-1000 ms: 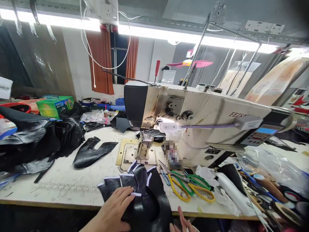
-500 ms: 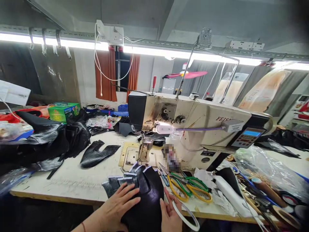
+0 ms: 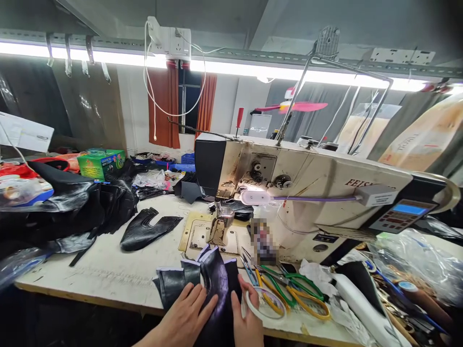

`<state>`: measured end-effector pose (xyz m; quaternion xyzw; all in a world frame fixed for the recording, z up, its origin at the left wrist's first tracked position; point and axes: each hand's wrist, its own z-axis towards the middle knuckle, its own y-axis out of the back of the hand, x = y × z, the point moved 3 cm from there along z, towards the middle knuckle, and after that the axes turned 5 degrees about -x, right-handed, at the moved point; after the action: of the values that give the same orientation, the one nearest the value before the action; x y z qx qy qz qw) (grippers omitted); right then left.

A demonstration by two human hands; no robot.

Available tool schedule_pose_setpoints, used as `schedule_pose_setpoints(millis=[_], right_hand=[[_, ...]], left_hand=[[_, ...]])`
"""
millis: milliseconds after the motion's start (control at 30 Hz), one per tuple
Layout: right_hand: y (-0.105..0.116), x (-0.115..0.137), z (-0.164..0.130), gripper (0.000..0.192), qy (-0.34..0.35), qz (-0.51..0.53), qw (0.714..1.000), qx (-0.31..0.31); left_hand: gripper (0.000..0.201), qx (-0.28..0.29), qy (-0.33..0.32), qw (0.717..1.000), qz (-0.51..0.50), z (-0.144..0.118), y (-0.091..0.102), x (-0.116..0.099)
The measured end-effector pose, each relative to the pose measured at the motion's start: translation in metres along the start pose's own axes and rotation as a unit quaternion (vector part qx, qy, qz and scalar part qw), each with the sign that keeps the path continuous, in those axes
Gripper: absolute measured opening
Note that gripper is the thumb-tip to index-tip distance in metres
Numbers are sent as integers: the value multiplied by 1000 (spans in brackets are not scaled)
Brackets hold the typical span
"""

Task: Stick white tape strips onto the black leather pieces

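The left hand (image 3: 188, 318) lies open and flat on the black leather pieces (image 3: 213, 284). At its 3 o'clock, the right hand (image 3: 248, 320) grips a white tape ring (image 3: 265, 303), thumb pressing the leather; scissors (image 3: 289, 289) lie at its 2 o'clock.

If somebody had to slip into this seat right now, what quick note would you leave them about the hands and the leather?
Left hand: flat, pressing the stack of black leather pieces at the table's near edge.
Right hand: thumb on the leather, holding a ring of white tape.
Sewing machine stands behind; nothing lies under its presser foot. Scissors lie to the right.
Done: pieces gathered in front.
Left: stitching not yet begun.
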<state>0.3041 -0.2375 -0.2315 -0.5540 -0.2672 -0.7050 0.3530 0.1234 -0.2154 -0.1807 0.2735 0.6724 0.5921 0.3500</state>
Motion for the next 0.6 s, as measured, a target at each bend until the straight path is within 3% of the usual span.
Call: schedule_pose_setpoints(millis=[167, 333, 433, 600], right_hand=[[-20, 5, -12, 37, 0, 57, 998, 31], [-12, 11, -5, 40, -23, 42, 999, -11], [-18, 18, 1, 40, -50, 88, 995, 15], [-52, 38, 8, 53, -168, 235, 955, 74]], left_hand=[[100, 2, 103, 995, 10, 1, 3, -2], [98, 10, 114, 993, -29, -10, 33, -3], [92, -25, 130, 983, -124, -16, 48, 0], [115, -31, 124, 935, -332, -19, 52, 8]])
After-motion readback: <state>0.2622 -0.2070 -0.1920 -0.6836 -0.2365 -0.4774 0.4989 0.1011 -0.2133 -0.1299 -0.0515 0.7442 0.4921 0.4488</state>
